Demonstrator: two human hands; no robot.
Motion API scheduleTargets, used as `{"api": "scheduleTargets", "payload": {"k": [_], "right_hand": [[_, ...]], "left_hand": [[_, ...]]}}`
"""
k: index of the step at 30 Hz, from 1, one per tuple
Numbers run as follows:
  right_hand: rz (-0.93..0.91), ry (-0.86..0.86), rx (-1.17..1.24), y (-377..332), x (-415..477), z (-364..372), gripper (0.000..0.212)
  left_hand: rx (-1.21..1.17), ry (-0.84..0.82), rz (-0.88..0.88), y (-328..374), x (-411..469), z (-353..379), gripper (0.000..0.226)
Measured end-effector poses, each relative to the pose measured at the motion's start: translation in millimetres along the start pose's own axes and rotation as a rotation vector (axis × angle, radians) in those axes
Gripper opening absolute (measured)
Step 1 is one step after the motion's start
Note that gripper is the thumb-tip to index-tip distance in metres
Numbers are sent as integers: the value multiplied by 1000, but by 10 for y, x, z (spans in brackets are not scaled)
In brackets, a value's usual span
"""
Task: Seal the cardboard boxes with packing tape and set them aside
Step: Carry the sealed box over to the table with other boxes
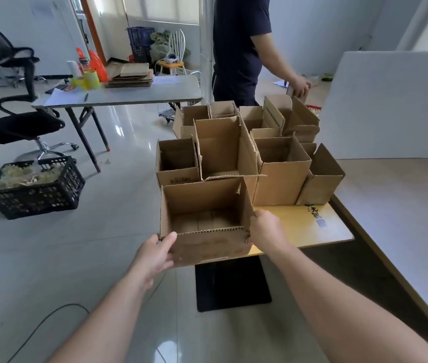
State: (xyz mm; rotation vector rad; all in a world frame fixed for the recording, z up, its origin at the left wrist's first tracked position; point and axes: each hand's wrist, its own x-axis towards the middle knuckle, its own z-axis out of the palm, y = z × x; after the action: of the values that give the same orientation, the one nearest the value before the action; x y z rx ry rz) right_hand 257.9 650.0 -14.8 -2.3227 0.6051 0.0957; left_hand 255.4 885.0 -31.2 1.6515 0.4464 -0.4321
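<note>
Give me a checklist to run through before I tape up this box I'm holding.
1. Grip: left hand and right hand both hold the open cardboard box: ok.
2. Top flaps folded shut: they stand open: not ok.
3. Bottom seam taped: underside hidden: cannot tell.
4. Tape within reach: yellow rolls, likely tape, sit on the far grey table: not ok.
5. Room to set it down: bare yellow tabletop just right of the box: ok.
</note>
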Motion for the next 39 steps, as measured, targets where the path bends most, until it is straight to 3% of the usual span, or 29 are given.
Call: {"api": "scheduleTargets", "payload": {"k": [1,6,15,17,19,23,27,32,39], "right_hand": [[-7,7,6,1,17,8,24],[-16,11,17,10,95,4,30],[-65,17,-67,99,42,53,34],[-61,28,-113,103,17,31,40],[-79,60,-164,104,-19,-18,46],[-161,144,-222,117,-162,-212,42],[-256,235,-291,236,-336,-469,31],[-357,348,-378,663,-554,-831,25],[-240,447,-472,1677,-843,-1568,28]], "left_hand": [[-10,12,4,19,23,28,46],[-27,31,11,74,121,104,64],[133,83,-9,84,140,43,45],[221,127,6,102,105,62,62],[379,242,72,126,45,103,77],[692,476,418,188,-138,251,69],[796,371,721,227,-319,621,54],[869,196,703,181,-520,1195,42],[1012,35,795,184,-972,2423,40]]}}
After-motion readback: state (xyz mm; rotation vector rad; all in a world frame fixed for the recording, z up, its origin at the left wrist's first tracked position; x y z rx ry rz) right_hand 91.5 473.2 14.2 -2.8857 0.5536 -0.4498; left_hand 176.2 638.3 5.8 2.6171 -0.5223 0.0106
